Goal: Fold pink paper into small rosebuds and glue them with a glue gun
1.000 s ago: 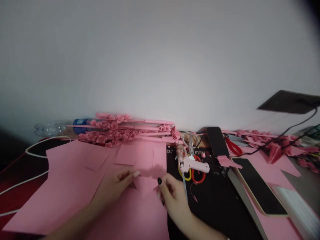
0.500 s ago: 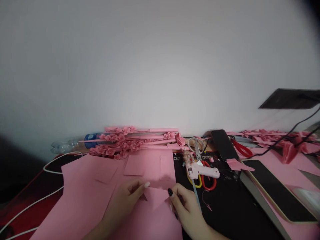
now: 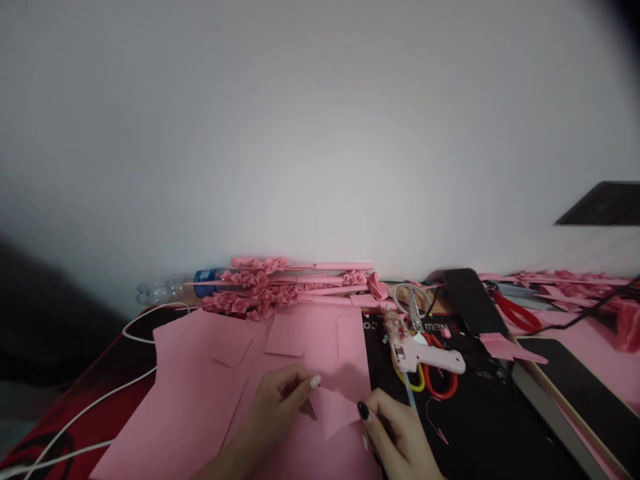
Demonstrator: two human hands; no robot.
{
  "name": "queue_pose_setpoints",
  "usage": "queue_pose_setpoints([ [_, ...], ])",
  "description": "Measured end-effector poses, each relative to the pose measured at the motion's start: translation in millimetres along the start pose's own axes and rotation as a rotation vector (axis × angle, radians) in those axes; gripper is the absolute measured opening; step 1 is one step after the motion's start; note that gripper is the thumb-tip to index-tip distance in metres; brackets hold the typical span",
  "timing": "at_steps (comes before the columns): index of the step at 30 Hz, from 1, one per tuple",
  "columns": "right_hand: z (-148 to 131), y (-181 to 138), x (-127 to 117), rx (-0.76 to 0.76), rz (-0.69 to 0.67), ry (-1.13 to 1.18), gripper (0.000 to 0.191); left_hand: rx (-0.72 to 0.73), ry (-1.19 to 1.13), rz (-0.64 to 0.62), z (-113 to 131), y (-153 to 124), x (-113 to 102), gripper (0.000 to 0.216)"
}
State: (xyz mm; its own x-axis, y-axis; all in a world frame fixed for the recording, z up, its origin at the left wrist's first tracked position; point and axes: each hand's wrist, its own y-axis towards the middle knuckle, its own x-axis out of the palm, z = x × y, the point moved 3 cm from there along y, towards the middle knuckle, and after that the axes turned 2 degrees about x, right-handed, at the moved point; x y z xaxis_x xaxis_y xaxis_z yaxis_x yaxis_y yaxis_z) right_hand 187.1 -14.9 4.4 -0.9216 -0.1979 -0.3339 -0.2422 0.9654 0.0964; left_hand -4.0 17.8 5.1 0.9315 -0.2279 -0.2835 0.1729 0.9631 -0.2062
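A small folded piece of pink paper [image 3: 334, 410] is stretched between my two hands, above a larger pink sheet. My left hand [image 3: 281, 407] pinches its left corner between thumb and fingers. Its right corner is gripped by my right hand [image 3: 393, 427], the dark-nailed thumb on top. Beneath lie big pink sheets [image 3: 195, 387], with small pink squares [image 3: 285, 335] and a narrow pink strip [image 3: 349, 339] resting on them just beyond my hands.
Pink paper flowers [image 3: 260, 287] on stems lie along the wall, beside a plastic bottle [image 3: 165, 289]. To the right are a glue gun [image 3: 430, 355], scissors [image 3: 443, 383] with red handles, a black phone [image 3: 470, 300] and another phone [image 3: 575, 393]. A white cable [image 3: 95, 403] runs along the left.
The view has swung left, so everything sits further right and a little lower. Both hands keep their pinch on the folded paper, which now tilts down toward the right.
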Motion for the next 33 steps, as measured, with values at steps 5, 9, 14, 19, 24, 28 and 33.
queue_pose_setpoints([
  [5,3,-1,0,0.043,0.014,0.013,0.041,-0.001,-0.044,-0.008,3,-1,0,0.032],
  [9,8,1,2,0.073,0.013,0.05,0.043,-0.001,-0.072,-0.012,-1,-1,-1,0.032],
  [14,13,1,4,0.073,-0.004,0.072,0.041,-0.002,0.006,-0.011,-4,0,-1,0.033],
  [19,4,-1,3,0.021,0.021,0.006,0.035,0.041,0.039,-0.006,-4,-2,-3,0.034],
  [24,5,3,3,0.05,0.02,-0.057,0.03,0.069,0.138,-0.003,-9,-3,-5,0.038],
  [28,5,12,-1,0.019,0.036,-0.172,0.021,0.145,0.344,0.006,10,4,-13,0.033],
  [33,-28,10,-36,-0.089,0.146,-0.121,0.037,0.306,0.331,0.307,7,-20,-80,0.04],
])
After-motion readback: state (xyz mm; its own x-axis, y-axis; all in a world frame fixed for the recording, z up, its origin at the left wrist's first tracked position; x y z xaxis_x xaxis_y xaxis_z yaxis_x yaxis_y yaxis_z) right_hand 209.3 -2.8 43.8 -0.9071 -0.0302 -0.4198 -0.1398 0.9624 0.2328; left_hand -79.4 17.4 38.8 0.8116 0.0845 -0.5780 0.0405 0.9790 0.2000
